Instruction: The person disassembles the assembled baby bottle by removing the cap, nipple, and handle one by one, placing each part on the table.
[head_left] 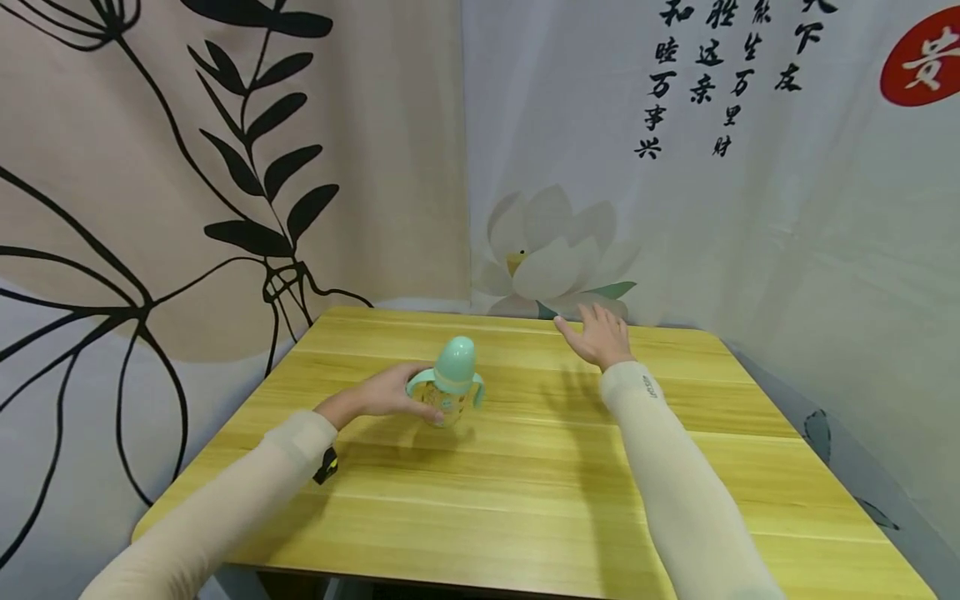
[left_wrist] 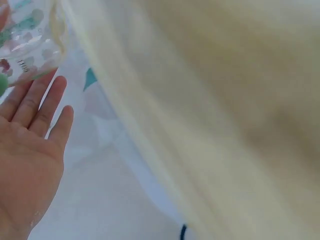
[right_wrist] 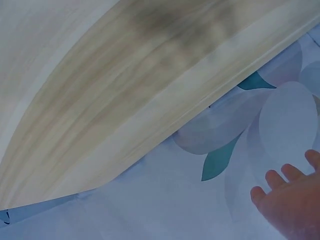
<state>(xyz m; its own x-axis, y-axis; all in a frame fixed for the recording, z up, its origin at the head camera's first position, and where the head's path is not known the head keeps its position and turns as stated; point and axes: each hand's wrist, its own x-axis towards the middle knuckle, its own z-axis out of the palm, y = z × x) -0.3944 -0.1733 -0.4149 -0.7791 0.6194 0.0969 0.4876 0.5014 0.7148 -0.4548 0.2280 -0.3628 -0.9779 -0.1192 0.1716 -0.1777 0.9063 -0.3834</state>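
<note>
A clear baby bottle with a mint-green domed cap and two side handles stands upright over the middle of the table. My left hand holds it from the left, thumb across the front and fingers behind. Printed patterns and measuring marks show on the bottle's wall in the left wrist view, past the fingers of the left hand. Towards the table's far side, my right hand is raised with its fingers spread and nothing in it. Only part of the right hand enters the right wrist view, at the lower right corner.
The wooden table has light yellow grain and rounded far corners. Behind it hangs a pale curtain with a lotus flower and black characters. To the left, a beige cloth carries black plant drawings. A black tag hangs by the left sleeve.
</note>
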